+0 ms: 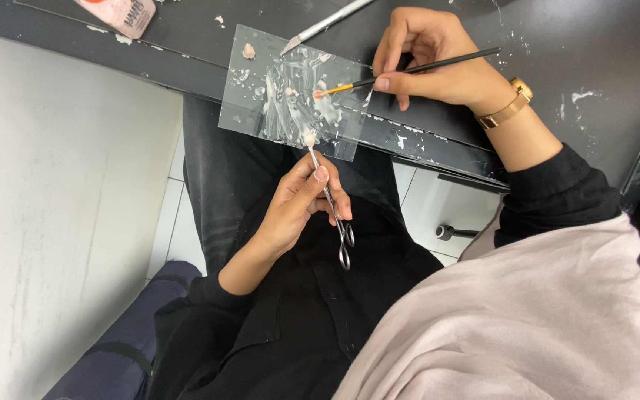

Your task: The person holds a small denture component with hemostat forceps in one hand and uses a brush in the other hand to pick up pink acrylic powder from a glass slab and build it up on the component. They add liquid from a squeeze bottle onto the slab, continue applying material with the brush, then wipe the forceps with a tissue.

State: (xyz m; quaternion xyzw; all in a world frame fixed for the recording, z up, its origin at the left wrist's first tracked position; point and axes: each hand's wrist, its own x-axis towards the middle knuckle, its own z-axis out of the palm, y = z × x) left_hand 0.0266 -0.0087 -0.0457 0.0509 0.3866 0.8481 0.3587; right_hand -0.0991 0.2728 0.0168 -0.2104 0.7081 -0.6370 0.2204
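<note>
My left hand (301, 204) holds slim metal forceps (332, 215) with ring handles; their tip clamps a small pale tooth-shaped piece (309, 138) over the near edge of a clear plastic sheet (290, 92). My right hand (427, 59) grips a thin black brush (409, 70) with a yellow ferrule. The brush's orange tip (318, 94) rests on the sheet, which is smeared with whitish paste. A small pinkish lump (248, 51) lies at the sheet's far left corner.
The sheet overhangs the near edge of a dark, paste-speckled table (557, 52). A silver craft knife (324, 24) lies just beyond the sheet. A pink container (120, 13) sits at the table's far left. A white wall (46, 222) is on my left.
</note>
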